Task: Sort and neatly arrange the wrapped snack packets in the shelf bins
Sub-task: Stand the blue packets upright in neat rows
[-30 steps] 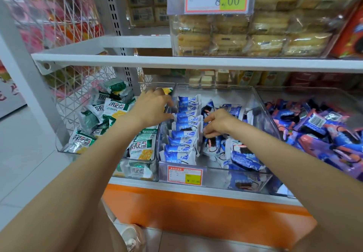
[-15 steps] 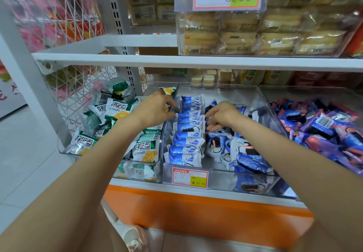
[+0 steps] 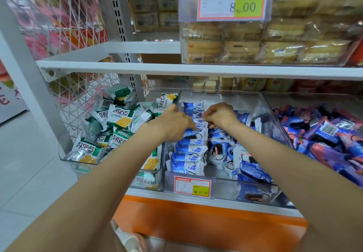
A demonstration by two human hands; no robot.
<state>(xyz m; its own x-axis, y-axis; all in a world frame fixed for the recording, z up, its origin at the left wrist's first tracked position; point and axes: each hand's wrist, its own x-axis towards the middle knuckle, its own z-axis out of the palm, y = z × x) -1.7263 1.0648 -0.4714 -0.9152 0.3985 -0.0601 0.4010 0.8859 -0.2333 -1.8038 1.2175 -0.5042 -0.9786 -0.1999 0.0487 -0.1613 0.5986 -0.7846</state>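
Now both hands, left and right, pinch glossy blue-and-white packets standing in a row.

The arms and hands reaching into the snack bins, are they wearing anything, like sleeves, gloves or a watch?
Nothing that shows. Both forearms are bare all the way to the bottom of the picture, with no sleeves in sight. The left hand and the right hand have no gloves, and no watch, bracelet or ring can be seen. The fingers are bare too.
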